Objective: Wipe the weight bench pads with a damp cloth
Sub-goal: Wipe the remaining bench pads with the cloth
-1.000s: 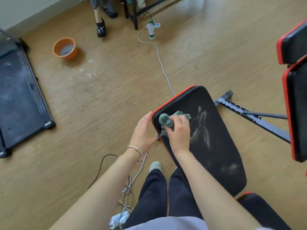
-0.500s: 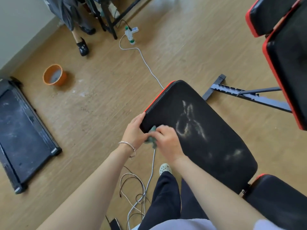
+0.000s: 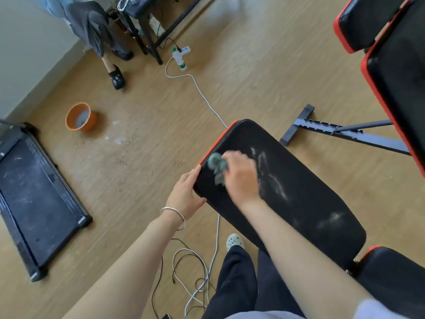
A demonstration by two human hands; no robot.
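Note:
A black bench pad with red edging lies in front of me, with white dusty smears across its middle and near its right end. My right hand presses a crumpled grey-green cloth onto the pad's left part, close to the red edge. My left hand grips the pad's near-left corner, a silver bangle on its wrist. A second black pad adjoins at lower right, and two more red-trimmed pads stand at upper right.
An orange bucket sits on the wooden floor at left, beside a dark treadmill. A white cable runs to a power strip and bottle. Loose cables lie by my feet. The bench's metal frame extends right. Another person's legs stand by a black table frame.
My right hand has carried the cloth from the pad's near-left corner up onto the top surface near the red edge. The camera view has shifted, showing more of the floor and room.

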